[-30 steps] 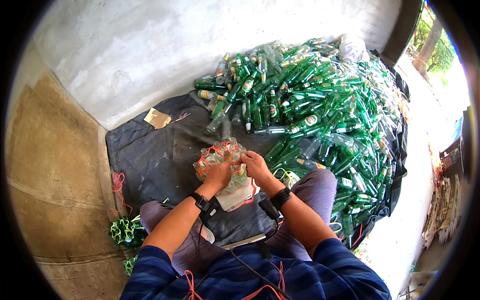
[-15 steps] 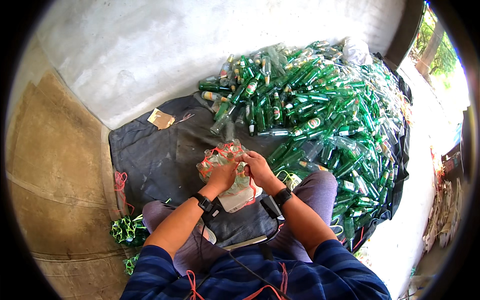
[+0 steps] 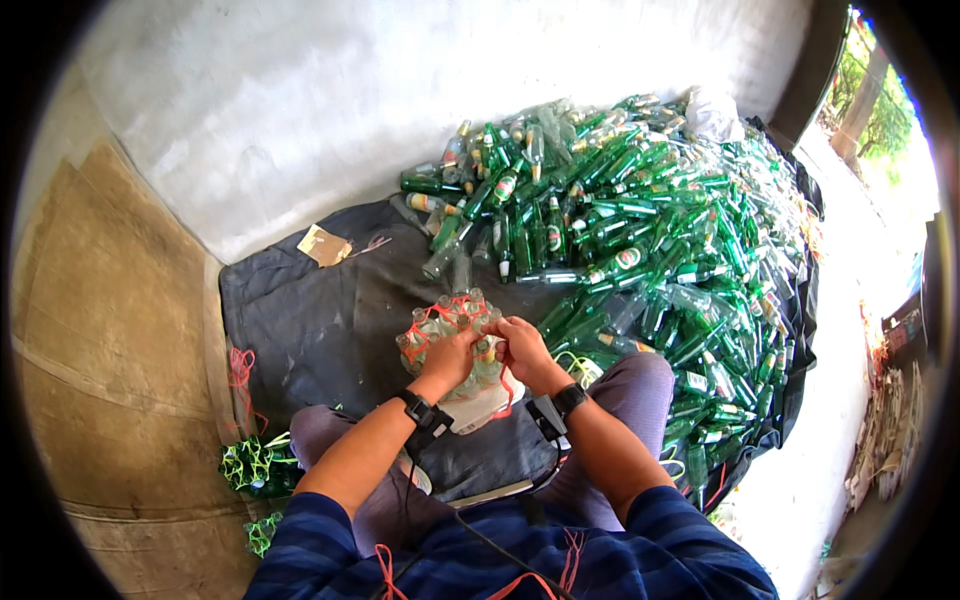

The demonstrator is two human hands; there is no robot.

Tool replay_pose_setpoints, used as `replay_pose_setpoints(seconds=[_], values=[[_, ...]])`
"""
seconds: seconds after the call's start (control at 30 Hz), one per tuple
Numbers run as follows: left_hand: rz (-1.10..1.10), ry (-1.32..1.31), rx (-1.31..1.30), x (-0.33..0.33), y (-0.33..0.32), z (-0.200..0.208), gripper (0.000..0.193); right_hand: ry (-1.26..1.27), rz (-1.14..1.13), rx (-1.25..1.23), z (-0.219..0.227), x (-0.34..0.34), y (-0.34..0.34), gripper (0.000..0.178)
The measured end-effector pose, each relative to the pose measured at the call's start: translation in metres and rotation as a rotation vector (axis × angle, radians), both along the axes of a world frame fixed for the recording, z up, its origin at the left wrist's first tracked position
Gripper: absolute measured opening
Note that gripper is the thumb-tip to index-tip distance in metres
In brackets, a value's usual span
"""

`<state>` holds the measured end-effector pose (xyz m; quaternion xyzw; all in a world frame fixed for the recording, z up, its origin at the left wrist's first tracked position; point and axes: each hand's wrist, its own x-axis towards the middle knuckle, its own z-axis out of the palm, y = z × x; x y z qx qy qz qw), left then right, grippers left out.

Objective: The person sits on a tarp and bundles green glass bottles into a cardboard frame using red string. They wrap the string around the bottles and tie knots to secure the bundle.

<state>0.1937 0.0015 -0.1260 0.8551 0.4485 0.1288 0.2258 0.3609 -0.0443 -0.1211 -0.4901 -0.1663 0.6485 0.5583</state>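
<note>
A round bundle of clear glass bottles (image 3: 419, 318) stands upright between my knees, with red plastic string (image 3: 440, 307) looped around the bottle necks. My left hand (image 3: 449, 360) is closed at the near side of the bundle, its fingertips pinching at the string. Close against it, my right hand (image 3: 522, 350) pinches the string too, thumb and forefinger together. The exact strand between the fingers is too small to make out. Beneath the bottles lies a pale flat slab (image 3: 478, 410), and a loose red strand hangs down by its right side.
A large heap of mostly green bottles (image 3: 640, 220) spreads right and behind on a dark sheet (image 3: 300, 310). Cardboard (image 3: 325, 246) lies far left. Red string (image 3: 241, 372) and a tied bundle of green bottles (image 3: 250, 465) are at left. A white wall (image 3: 330, 100) stands behind.
Both hands stay at the near bottle necks, with the right hand's fingers shifted slightly. The whole scene sits a little lower in the picture.
</note>
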Motion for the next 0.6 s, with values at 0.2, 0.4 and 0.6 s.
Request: replay_pose_setpoints(seconds=[0.2, 0.4, 0.6], values=[[0.014, 0.003, 0.029, 0.001, 0.009, -0.014, 0.025, 0.245, -0.071, 0.034, -0.010, -0.003, 0.003, 0.016], [0.033, -0.002, 0.016, 0.005, 0.011, -0.015, 0.017, 0.333, -0.089, 0.082, -0.023, 0.005, 0.006, 0.016], [0.016, -0.044, 0.055, 0.005, 0.014, -0.022, 0.015, 0.091, -0.032, 0.076, -0.032, 0.007, 0.007, 0.018]])
